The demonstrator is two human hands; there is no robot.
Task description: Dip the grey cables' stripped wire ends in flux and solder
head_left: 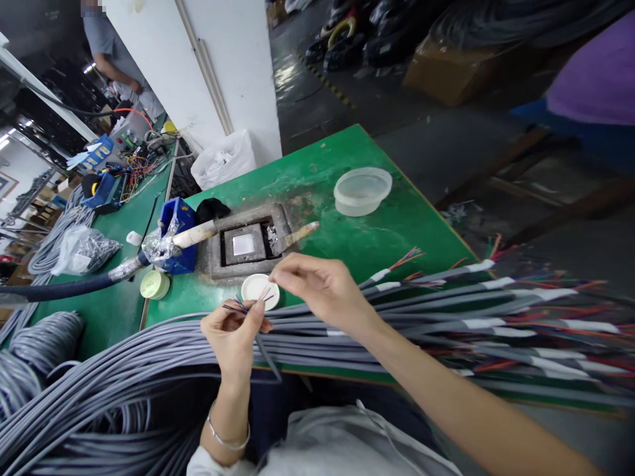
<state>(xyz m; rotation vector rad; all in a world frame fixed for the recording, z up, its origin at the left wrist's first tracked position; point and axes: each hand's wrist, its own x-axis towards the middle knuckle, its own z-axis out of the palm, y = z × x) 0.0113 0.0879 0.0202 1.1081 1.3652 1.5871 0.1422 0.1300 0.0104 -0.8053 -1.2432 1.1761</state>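
My left hand (232,338) is closed around the end of a grey multi-core cable, and its thin coloured wires (239,304) fan out between thumb and fingers. Just up and to the right, my right hand (325,285) has its thumb and fingertips pinched together; whatever they hold is too small to make out. Behind the wires lies a small round white dish (252,286). A thick bundle of grey cables (322,347) runs beneath both hands along the table's front edge. Beyond the dish sits a grey block-like pot (218,254) with a shiny square in its opening.
A hose nozzle (196,234) reaches over the pot from a blue bin (178,258). A clear plastic tub (360,198) stands at the back right of the green table (307,178). Stripped cable ends (546,294) lie to the right. A person (112,56) stands far left.
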